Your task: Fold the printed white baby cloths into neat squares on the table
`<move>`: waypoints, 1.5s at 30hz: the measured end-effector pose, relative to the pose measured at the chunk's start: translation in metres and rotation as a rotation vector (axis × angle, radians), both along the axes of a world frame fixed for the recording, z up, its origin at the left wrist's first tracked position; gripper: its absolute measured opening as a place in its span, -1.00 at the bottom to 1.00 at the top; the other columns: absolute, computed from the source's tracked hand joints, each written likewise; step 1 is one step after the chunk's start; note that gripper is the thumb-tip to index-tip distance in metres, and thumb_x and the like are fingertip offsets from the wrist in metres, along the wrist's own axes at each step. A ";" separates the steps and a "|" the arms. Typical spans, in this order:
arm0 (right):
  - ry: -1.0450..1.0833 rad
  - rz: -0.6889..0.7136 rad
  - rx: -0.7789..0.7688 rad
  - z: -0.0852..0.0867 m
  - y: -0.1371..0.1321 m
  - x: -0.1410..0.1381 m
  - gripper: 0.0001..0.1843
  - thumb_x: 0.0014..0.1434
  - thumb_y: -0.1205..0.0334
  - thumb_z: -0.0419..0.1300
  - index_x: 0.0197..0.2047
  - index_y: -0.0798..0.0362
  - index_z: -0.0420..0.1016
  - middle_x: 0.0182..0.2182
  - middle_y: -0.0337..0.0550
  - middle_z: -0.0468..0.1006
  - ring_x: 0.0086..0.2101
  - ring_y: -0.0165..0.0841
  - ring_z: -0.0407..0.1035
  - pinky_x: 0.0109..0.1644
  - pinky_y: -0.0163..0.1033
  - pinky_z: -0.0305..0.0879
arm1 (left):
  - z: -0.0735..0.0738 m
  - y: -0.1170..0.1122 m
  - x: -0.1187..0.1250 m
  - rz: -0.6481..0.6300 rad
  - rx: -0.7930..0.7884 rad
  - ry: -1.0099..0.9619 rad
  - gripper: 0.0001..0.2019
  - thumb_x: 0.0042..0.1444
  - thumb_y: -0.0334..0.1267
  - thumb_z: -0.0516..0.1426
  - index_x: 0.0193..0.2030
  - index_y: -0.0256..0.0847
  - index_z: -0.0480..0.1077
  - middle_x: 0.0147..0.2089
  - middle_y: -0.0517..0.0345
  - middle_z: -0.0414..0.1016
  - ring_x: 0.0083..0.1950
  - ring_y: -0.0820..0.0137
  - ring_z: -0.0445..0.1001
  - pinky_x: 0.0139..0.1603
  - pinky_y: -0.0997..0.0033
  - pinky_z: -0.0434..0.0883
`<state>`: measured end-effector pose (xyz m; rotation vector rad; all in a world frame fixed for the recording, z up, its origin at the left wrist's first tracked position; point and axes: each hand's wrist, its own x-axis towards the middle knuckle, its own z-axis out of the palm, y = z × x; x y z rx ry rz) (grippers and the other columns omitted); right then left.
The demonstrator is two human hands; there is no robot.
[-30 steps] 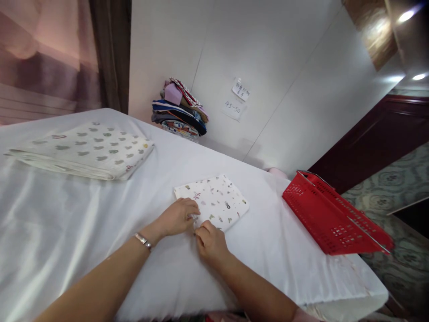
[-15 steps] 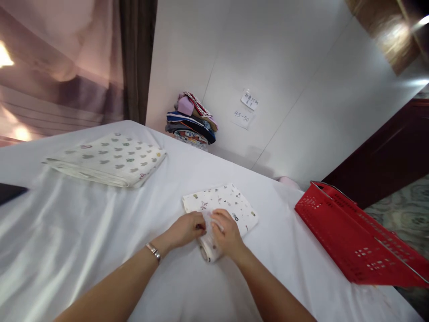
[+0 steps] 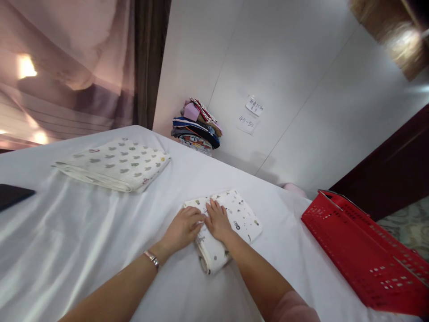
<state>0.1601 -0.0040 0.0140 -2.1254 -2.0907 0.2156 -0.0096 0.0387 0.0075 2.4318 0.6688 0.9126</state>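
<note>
A folded white cloth (image 3: 246,217) with small dark prints lies on the white-covered table, its near part folded over into a thick rounded edge. On its left edge, my left hand (image 3: 186,226) has bent fingers and the thumb close together, gripping the fabric. My right hand (image 3: 217,220) lies flat on top, fingers stretched out and pressing the cloth; nothing is held in it. The two hands' fingertips nearly meet. Further left rests a larger folded white cloth (image 3: 117,163) with grey leaf-like prints, untouched.
A red perforated basket (image 3: 355,250) with metal handles stands at the right. Beyond the far table edge is a stack of folded clothes (image 3: 196,125) against the white wall, near paper labels (image 3: 250,114). A dark flat object (image 3: 13,196) lies at the left edge.
My right hand has gone from bent fingers at the fold to lying flat on the cloth. My left hand has settled onto the left edge. The view has shifted slightly.
</note>
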 end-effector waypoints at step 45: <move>0.157 -0.516 -0.018 0.003 0.091 0.165 -0.36 0.06 -0.20 0.07 0.03 0.13 0.40 -0.04 0.08 0.46 -0.05 -0.10 0.34 -0.06 -0.16 0.22 | -0.014 0.015 -0.003 0.194 0.035 0.107 -0.76 0.16 -0.20 0.04 -0.05 -0.11 0.38 -0.01 0.12 0.41 0.05 0.30 0.31 0.05 0.21 0.26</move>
